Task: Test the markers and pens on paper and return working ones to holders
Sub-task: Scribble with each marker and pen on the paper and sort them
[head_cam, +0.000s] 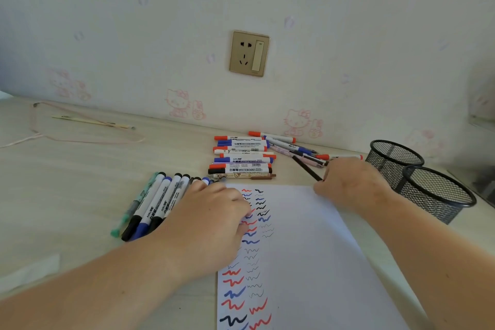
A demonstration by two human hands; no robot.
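A sheet of white paper lies on the desk toward its near edge, its left part covered with rows of red, blue and black squiggles. The left hand lies palm down over the paper's left edge, fingers spread flat across a fanned row of markers with black and blue caps; it presses on them rather than pinching any one. A teal pen lies at the left end of that row. The right hand rests at the paper's far right corner, fingers curled around the end of a thin dark pen that slants away toward the wall. Behind the paper, a stack of whiteboard markers with red, blue and black caps lies parallel to the far edge, with more loose pens scattered beside it by the wall. Two black mesh holders stand touching at the desk's right edge, just beside the right hand. A wall socket sits above the stack.
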